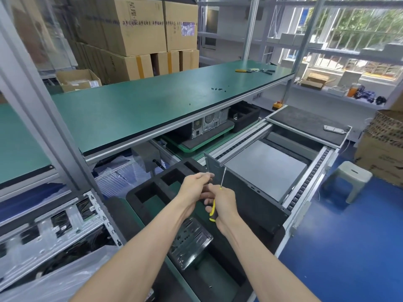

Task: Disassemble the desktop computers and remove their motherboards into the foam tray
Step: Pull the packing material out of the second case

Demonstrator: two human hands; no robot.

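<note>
A dark grey desktop computer case (261,175) lies flat on the conveyor in front of me. My right hand (223,200) grips a yellow-and-black screwdriver (213,211), whose thin shaft points up to a screw at the case's near left corner. My left hand (197,184) is curled close beside the right one, fingertips at the shaft; what it pinches is hidden. A black foam tray (159,184) with empty cut-outs sits just left of the case.
A clear plastic tray (189,240) with small screws lies below my hands. A green-topped shelf (152,103) with loose screws and pliers (254,70) spans above. Another computer (209,124) stands further along the line. A stool (349,178) stands right on the blue floor.
</note>
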